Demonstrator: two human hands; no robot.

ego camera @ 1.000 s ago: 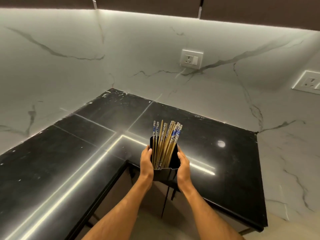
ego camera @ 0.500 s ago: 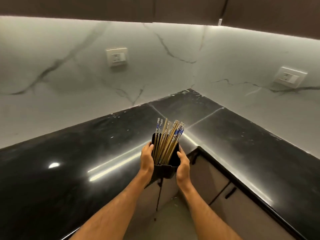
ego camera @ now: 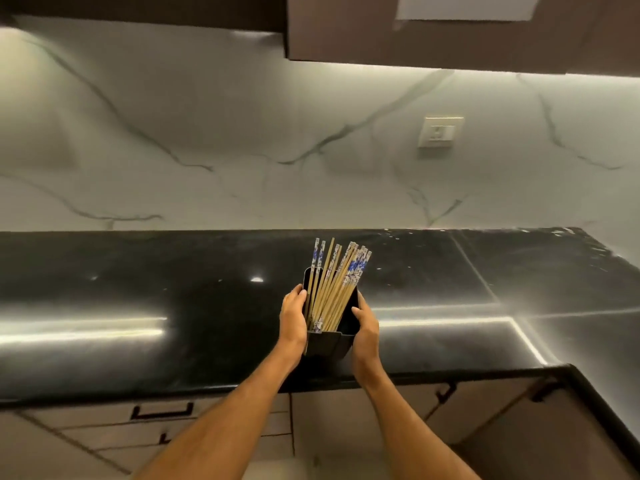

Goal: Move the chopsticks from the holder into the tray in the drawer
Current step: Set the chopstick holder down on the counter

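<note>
A black rectangular holder [ego camera: 329, 344] is held up in front of me, over the front part of the black countertop [ego camera: 173, 299]. Several wooden chopsticks [ego camera: 334, 285] with blue-and-white patterned tops stand in it, leaning and fanned out. My left hand [ego camera: 294, 315] grips the holder's left side and my right hand [ego camera: 363, 327] grips its right side. Closed drawers [ego camera: 162, 412] with dark handles sit below the counter's front edge. No tray is in view.
A white marble wall with a socket [ego camera: 438, 131] runs behind the counter. Dark upper cabinets [ego camera: 433, 29] hang overhead. The counter turns a corner at the right [ego camera: 571, 368], with more cabinet fronts [ego camera: 446, 393] beneath it.
My view has swung left along the counter, from the corner to the straight run. Both hands still carry the holder in the same grip, now above the drawers.
</note>
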